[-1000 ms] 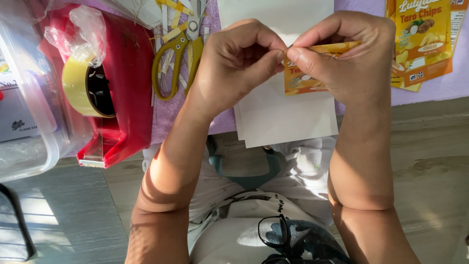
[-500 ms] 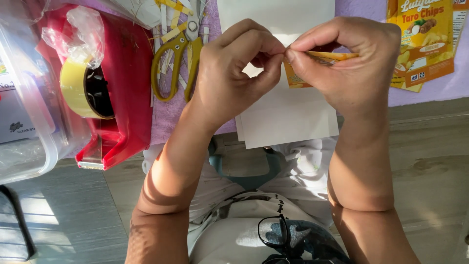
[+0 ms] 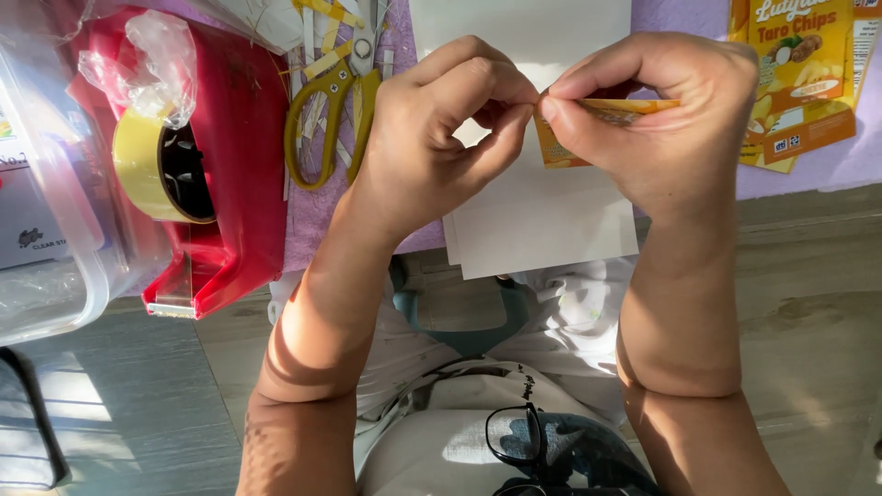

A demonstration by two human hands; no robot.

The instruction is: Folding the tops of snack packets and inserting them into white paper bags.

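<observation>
My left hand (image 3: 441, 129) and my right hand (image 3: 661, 110) meet fingertip to fingertip above a white sheet of paper (image 3: 542, 220). Between them they pinch a small orange piece of snack packaging (image 3: 588, 129), folded flat; most of it is hidden behind my right fingers. Yellow-handled scissors (image 3: 331, 110) lie to the left of my left hand, among thin paper strips.
A red tape dispenser (image 3: 230, 165) with a yellow tape roll (image 3: 142, 165) stands at the left, next to a clear plastic box (image 3: 55, 276). An orange snack bag (image 3: 799, 73) lies at the top right on a purple mat (image 3: 680, 18). Glasses (image 3: 514, 432) hang from my shirt.
The orange piece has been folded flatter and turned more edge-on between my fingertips. Both hands have stayed in the same place above the white paper.
</observation>
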